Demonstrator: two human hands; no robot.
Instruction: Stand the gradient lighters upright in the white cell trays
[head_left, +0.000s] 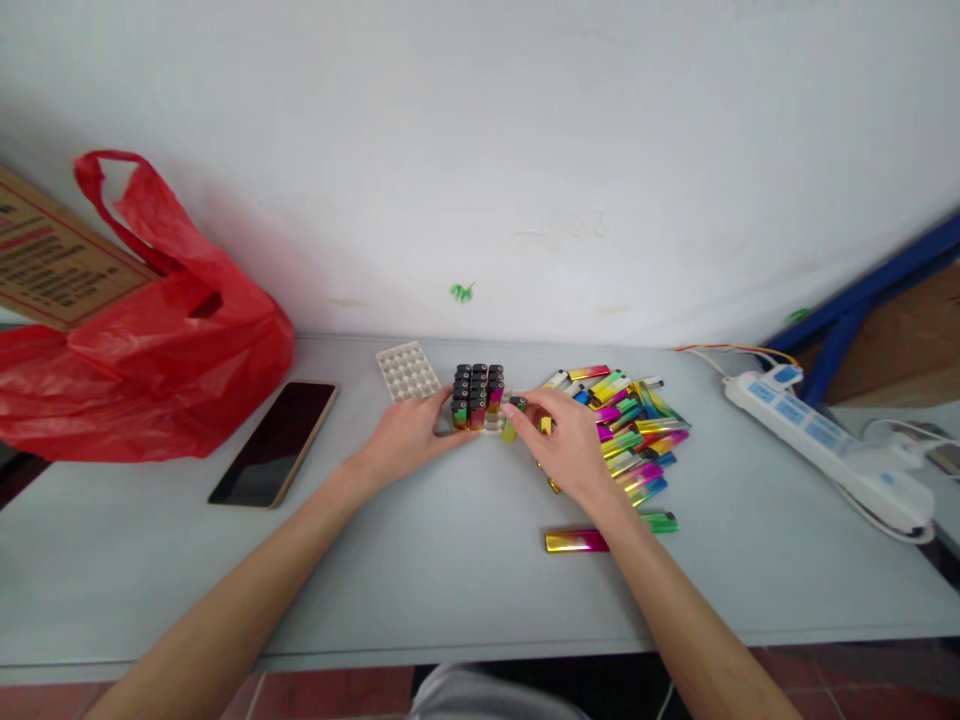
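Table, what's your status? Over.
Left hand at the standing lighters. Right hand pinching a yellow-green lighter. Loose lighters heaped close beside it; phone farther left.

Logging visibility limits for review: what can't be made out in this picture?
All in the head view:
Pale plastic tray: mostly hidden by upright black-topped lighters and right hand.
Shiny yellow-and-magenta lighter: right end hidden behind right forearm.
Red plastic bag: contents hidden by its sides.
Brown cardboard box: lettering blurred; box cut by left edge.
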